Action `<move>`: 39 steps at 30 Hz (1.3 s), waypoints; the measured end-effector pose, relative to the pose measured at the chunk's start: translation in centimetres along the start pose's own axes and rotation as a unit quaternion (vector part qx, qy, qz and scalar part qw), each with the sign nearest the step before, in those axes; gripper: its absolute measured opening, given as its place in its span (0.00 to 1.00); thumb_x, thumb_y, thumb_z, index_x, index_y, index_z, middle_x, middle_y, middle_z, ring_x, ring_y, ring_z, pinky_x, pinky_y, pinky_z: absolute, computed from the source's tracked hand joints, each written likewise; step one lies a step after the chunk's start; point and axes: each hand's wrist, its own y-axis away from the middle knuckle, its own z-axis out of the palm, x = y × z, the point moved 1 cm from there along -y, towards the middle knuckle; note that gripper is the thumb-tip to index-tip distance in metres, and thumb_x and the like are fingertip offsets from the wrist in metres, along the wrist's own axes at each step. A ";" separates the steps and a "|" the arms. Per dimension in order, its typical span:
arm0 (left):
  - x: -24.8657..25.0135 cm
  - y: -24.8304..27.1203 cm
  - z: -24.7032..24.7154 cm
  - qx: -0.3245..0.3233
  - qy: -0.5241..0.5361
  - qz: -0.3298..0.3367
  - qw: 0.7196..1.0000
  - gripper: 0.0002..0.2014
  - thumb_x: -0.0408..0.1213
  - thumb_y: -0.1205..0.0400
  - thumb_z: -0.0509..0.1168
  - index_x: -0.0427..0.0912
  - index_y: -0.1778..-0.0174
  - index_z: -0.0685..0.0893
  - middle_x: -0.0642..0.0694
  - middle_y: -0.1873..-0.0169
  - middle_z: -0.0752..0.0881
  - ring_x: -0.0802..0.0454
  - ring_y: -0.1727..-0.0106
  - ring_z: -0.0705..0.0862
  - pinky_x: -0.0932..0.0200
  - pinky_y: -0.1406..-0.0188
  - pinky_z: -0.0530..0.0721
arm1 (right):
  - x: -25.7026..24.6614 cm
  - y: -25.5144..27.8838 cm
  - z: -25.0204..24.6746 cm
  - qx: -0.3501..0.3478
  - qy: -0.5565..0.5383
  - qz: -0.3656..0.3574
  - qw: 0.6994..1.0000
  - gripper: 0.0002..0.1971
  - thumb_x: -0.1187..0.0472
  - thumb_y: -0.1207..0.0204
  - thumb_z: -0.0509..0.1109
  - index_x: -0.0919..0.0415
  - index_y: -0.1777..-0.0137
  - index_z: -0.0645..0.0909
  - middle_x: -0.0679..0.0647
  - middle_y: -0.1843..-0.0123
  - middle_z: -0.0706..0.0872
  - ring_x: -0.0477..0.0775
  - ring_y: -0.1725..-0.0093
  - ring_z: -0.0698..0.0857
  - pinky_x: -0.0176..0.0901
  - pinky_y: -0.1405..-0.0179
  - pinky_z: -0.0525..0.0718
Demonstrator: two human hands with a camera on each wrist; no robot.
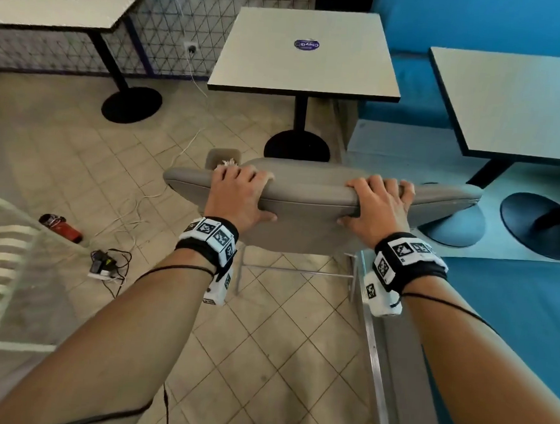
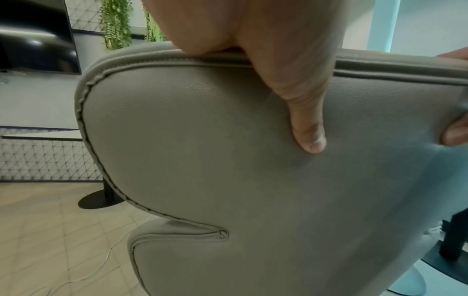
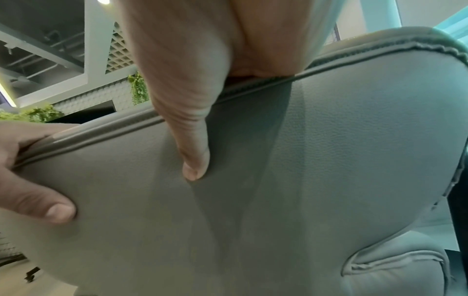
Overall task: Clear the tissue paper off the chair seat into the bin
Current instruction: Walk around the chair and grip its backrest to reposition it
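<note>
**Both hands clamped on the chair back**

Your left hand [image 1: 240, 194] has its grip closed over the top edge of the grey chair [image 1: 309, 194] backrest, fingers hooked over the front and thumb [image 2: 307, 128] pressed flat against the rear padding. Your right hand [image 1: 379, 204] grips the same edge further along, its thumb [image 3: 192, 152] likewise pressed on the rear face. The crumpled tissue paper [image 1: 228, 163] shows as a white scrap just beyond your left fingers, beside a grey bit of the chair; you cannot tell whether it lies on the seat. Past the chair stands a square tabletop [image 1: 306, 54] on a black pedestal, over a tiled floor [image 1: 79, 153].
</note>
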 end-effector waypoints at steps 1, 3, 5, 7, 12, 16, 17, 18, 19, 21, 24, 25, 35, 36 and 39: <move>-0.4 -0.9 0.2 -0.002 0.004 -0.002 1.000 0.37 0.67 0.37 0.76 0.54 0.34 0.78 0.48 0.41 0.83 0.42 0.38 0.78 0.42 0.31 0.68 | -0.1 -0.9 0.1 -0.002 0.003 0.003 1.000 0.34 0.43 0.42 0.81 0.48 0.35 0.77 0.54 0.41 0.80 0.64 0.36 0.74 0.67 0.24 0.55; -1.1 -2.6 0.7 -0.001 0.007 0.001 1.000 0.37 0.67 0.37 0.76 0.54 0.34 0.78 0.48 0.41 0.83 0.42 0.39 0.78 0.42 0.31 0.67 | 0.0 -2.9 0.4 -0.008 0.015 0.003 1.000 0.34 0.42 0.41 0.80 0.48 0.34 0.76 0.55 0.40 0.80 0.64 0.36 0.74 0.66 0.25 0.57; -1.8 -4.5 1.2 0.007 0.004 0.009 1.000 0.37 0.67 0.36 0.76 0.53 0.35 0.78 0.48 0.42 0.83 0.42 0.40 0.78 0.42 0.32 0.68 | 0.1 -4.8 0.7 -0.014 0.034 -0.004 0.999 0.34 0.41 0.39 0.80 0.50 0.34 0.75 0.55 0.40 0.80 0.65 0.36 0.75 0.65 0.27 0.60; -2.5 -6.4 1.5 0.018 0.000 0.014 1.000 0.37 0.67 0.35 0.75 0.52 0.35 0.78 0.47 0.42 0.83 0.42 0.40 0.79 0.42 0.33 0.69 | 0.4 -6.9 0.9 -0.014 0.048 -0.014 0.999 0.34 0.40 0.39 0.79 0.51 0.35 0.75 0.56 0.41 0.80 0.65 0.38 0.76 0.65 0.28 0.62; -1.2 -10.3 2.4 0.049 -0.020 0.036 0.998 0.37 0.68 0.33 0.72 0.48 0.35 0.77 0.46 0.44 0.82 0.42 0.42 0.78 0.42 0.37 0.71 | 3.7 -11.3 0.1 -0.015 0.054 -0.024 0.998 0.35 0.38 0.38 0.79 0.49 0.33 0.75 0.57 0.41 0.81 0.65 0.38 0.78 0.64 0.30 0.64; -2.6 -12.7 3.5 0.031 -0.011 0.020 0.999 0.37 0.68 0.33 0.72 0.49 0.34 0.76 0.45 0.43 0.81 0.42 0.41 0.78 0.42 0.34 0.70 | 3.4 -14.0 1.7 -0.007 0.065 -0.043 0.997 0.34 0.37 0.39 0.78 0.50 0.35 0.76 0.56 0.42 0.82 0.65 0.40 0.79 0.64 0.31 0.66; -3.3 -13.8 3.5 0.024 -0.006 0.012 1.000 0.37 0.68 0.33 0.73 0.50 0.34 0.76 0.46 0.42 0.81 0.42 0.40 0.78 0.42 0.33 0.70 | 2.9 -15.1 2.0 -0.004 0.060 -0.039 0.997 0.34 0.37 0.39 0.79 0.50 0.35 0.76 0.56 0.42 0.82 0.65 0.40 0.78 0.64 0.31 0.65; -4.0 -15.0 3.6 0.020 -0.002 0.002 1.000 0.37 0.67 0.33 0.74 0.50 0.33 0.75 0.45 0.41 0.81 0.42 0.39 0.77 0.42 0.32 0.69 | 2.6 -16.4 2.1 -0.001 0.055 -0.036 0.998 0.34 0.37 0.39 0.79 0.50 0.35 0.76 0.56 0.42 0.82 0.65 0.39 0.78 0.64 0.31 0.65; -4.4 -16.3 3.7 0.016 0.000 -0.004 1.000 0.37 0.66 0.33 0.74 0.50 0.33 0.75 0.45 0.41 0.81 0.41 0.38 0.77 0.41 0.31 0.68 | 2.5 -17.5 2.4 -0.001 0.051 -0.033 0.998 0.34 0.37 0.38 0.79 0.50 0.35 0.76 0.56 0.41 0.81 0.65 0.39 0.78 0.63 0.31 0.64; -5.0 -18.8 4.3 0.014 0.000 -0.003 1.000 0.38 0.66 0.33 0.75 0.51 0.31 0.75 0.45 0.40 0.81 0.41 0.36 0.77 0.41 0.29 0.67 | 2.9 -19.9 2.9 0.000 0.044 -0.025 0.999 0.34 0.38 0.38 0.79 0.50 0.34 0.76 0.56 0.40 0.81 0.65 0.38 0.77 0.63 0.30 0.63; -5.9 -22.1 5.5 0.011 -0.018 0.000 1.000 0.39 0.67 0.32 0.73 0.49 0.29 0.74 0.44 0.39 0.81 0.40 0.36 0.77 0.40 0.31 0.70 | 3.8 -23.6 3.8 -0.001 0.038 -0.024 0.999 0.34 0.37 0.39 0.79 0.48 0.34 0.76 0.55 0.40 0.81 0.65 0.37 0.77 0.64 0.30 0.63; -6.1 -23.0 5.8 0.013 -0.023 0.000 1.000 0.39 0.67 0.31 0.72 0.49 0.30 0.74 0.43 0.39 0.81 0.40 0.37 0.78 0.40 0.31 0.71 | 4.1 -24.7 4.0 -0.002 0.037 -0.024 0.999 0.34 0.37 0.40 0.79 0.48 0.35 0.76 0.55 0.40 0.82 0.65 0.38 0.77 0.64 0.30 0.63; -7.5 -33.2 7.8 0.006 -0.017 -0.021 1.000 0.38 0.67 0.31 0.73 0.50 0.31 0.74 0.43 0.40 0.81 0.39 0.38 0.77 0.40 0.31 0.70 | 6.7 -35.5 5.7 -0.006 0.017 -0.027 0.999 0.34 0.39 0.40 0.80 0.48 0.34 0.76 0.53 0.40 0.81 0.63 0.37 0.77 0.61 0.29 0.61; -7.9 -34.2 7.9 0.006 -0.019 -0.020 1.000 0.38 0.67 0.31 0.73 0.49 0.32 0.74 0.43 0.40 0.81 0.39 0.38 0.78 0.39 0.32 0.70 | 6.8 -36.5 5.9 -0.005 0.018 -0.027 0.999 0.34 0.39 0.40 0.80 0.48 0.35 0.76 0.53 0.40 0.82 0.63 0.37 0.77 0.61 0.30 0.62; -9.3 -37.1 8.2 0.008 -0.023 -0.019 1.000 0.38 0.67 0.32 0.73 0.49 0.32 0.75 0.43 0.40 0.81 0.39 0.38 0.78 0.39 0.32 0.71 | 6.6 -39.4 6.8 0.005 0.023 -0.028 0.999 0.34 0.39 0.40 0.80 0.49 0.35 0.77 0.54 0.41 0.82 0.63 0.39 0.77 0.62 0.31 0.63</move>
